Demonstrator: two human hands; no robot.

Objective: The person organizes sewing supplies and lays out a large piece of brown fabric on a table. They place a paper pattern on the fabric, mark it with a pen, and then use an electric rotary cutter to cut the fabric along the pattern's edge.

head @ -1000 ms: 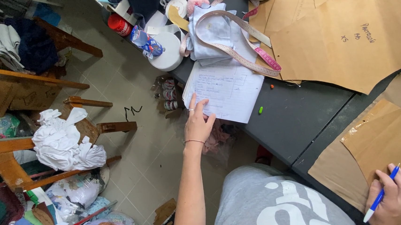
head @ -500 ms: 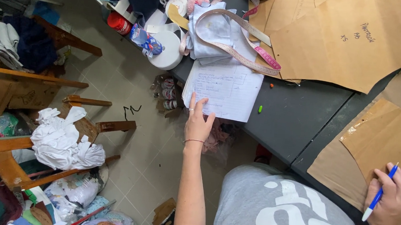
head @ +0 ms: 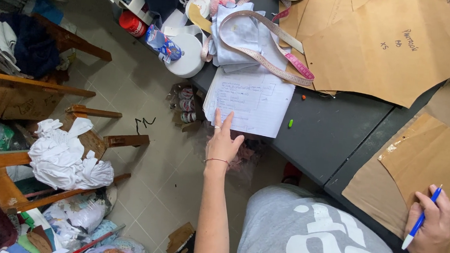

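**Reading the notes, pen held ready over the pattern card**

While the left hand (head: 223, 142) reaches out with its grip apart, fingers spread and flat, the fingertips (head: 217, 116) rest on the near edge of a lined sheet of handwritten notes (head: 252, 101) that lies on the dark grey desk (head: 335, 134) and hangs a little past its edge. Nothing is clamped in that hand; it only pins or points at the paper. The right hand (head: 433, 223) has its grip together on a blue pen (head: 420, 219), tip down, resting on a piece of brown pattern card (head: 434, 157) at the desk's near right corner.

Judging from this, the step in hand is looking up a figure on the sheet, with marking on the card held in wait. The next move would seem to call for keeping the sheet steady where it overhangs, and for bringing the pen tip down at the right spot on the card.

Beyond the sheet lies folded pale blue cloth (head: 236, 37) with a pink measuring tape (head: 273, 40) looped over it, and a larger brown pattern piece (head: 388, 53) farther right. A small green object (head: 290, 123) sits just beside the sheet. Off the desk, on the tiled floor (head: 144, 152), a wooden chair (head: 92, 138) carries crumpled white fabric (head: 67, 155).
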